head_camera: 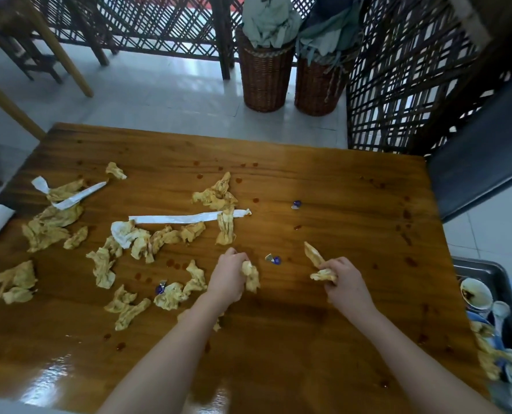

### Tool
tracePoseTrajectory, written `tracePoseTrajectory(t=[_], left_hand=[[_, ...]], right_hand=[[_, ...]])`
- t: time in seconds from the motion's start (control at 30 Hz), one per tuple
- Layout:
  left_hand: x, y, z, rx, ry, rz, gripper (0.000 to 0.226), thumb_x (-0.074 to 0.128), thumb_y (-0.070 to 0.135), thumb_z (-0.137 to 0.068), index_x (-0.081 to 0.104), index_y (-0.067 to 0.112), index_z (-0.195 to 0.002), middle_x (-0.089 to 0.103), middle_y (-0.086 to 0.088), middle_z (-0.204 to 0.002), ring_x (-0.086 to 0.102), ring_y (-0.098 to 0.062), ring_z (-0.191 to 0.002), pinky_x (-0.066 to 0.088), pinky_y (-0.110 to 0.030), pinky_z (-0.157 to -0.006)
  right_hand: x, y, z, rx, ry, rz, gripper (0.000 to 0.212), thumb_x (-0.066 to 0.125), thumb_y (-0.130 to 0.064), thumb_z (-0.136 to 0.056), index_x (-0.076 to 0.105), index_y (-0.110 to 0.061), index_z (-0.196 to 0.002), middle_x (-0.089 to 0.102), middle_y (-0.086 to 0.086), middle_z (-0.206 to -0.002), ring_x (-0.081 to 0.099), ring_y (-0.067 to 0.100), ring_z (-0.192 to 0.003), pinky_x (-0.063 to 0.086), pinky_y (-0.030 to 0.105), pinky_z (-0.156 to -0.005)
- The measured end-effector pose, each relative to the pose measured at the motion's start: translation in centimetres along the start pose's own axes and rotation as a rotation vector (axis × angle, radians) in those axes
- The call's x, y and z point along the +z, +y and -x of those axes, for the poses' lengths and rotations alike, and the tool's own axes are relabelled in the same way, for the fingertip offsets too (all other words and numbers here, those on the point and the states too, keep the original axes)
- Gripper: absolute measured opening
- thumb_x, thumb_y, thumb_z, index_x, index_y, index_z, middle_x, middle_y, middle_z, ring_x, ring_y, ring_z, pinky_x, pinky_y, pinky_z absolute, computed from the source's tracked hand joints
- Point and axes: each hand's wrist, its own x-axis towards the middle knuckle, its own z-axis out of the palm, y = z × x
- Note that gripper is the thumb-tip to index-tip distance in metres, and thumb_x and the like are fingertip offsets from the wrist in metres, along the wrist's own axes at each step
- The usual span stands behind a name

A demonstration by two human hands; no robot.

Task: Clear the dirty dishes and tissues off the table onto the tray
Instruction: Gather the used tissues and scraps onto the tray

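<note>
Several crumpled, yellow-stained tissues (54,222) lie scattered over the left and middle of the wooden table (353,186). My left hand (229,276) grips one stained tissue (251,276) near the table's middle. To its right, my right hand (346,282) holds another tissue (316,255) whose end sticks up to the left. A dark tray (485,270) stands off the table's right edge, holding a dirty bowl (476,294), spoons and used tissues.
Long white paper strips (186,218) and small blue wrappers (274,259) lie among the tissues. Red sauce drops spot the tabletop. Two wicker baskets (265,76) stand on the tiled floor beyond the table, a dark chair (482,162) at the right.
</note>
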Motion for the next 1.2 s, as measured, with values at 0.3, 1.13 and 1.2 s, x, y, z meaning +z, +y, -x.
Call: tracePoseTrajectory(t=[0.3, 1.13, 1.2], left_hand=[[0.9, 7.2, 0.1, 0.168, -0.021, 0.052, 0.033, 0.064, -0.006, -0.08, 0.066, 0.022, -0.099, 0.055, -0.001, -0.109, 0.055, -0.021, -0.107, 0.05, -0.03, -0.09], [17.3, 35.8, 2.1, 0.496, -0.197, -0.012, 0.023, 0.057, 0.0, -0.087, 0.067, 0.02, -0.088, 0.052, 0.004, -0.101, 0.054, -0.008, -0.084, 0.043, -0.018, -0.079], [18.9, 37.6, 2.0, 0.499, -0.224, -0.003, 0.022, 0.058, 0.001, -0.087, 0.067, 0.021, -0.089, 0.052, 0.005, -0.098, 0.054, -0.008, -0.082, 0.042, -0.016, -0.076]], right_hand=[[-4.1, 4.2, 3.9, 0.057, 0.116, -0.051, 0.032, 0.066, 0.003, -0.08, 0.068, -0.02, -0.102, 0.049, -0.01, -0.095, 0.054, 0.009, -0.086, 0.053, 0.024, -0.067], [-16.4, 29.6, 15.8, 0.5, 0.298, -0.173, 0.031, 0.06, 0.008, -0.074, 0.067, -0.013, -0.096, 0.048, -0.003, -0.093, 0.053, 0.021, -0.088, 0.045, 0.032, -0.071], [-17.2, 31.5, 15.9, 0.53, 0.298, -0.19, 0.034, 0.063, 0.007, -0.072, 0.067, -0.013, -0.098, 0.048, -0.004, -0.093, 0.054, 0.021, -0.09, 0.047, 0.034, -0.077]])
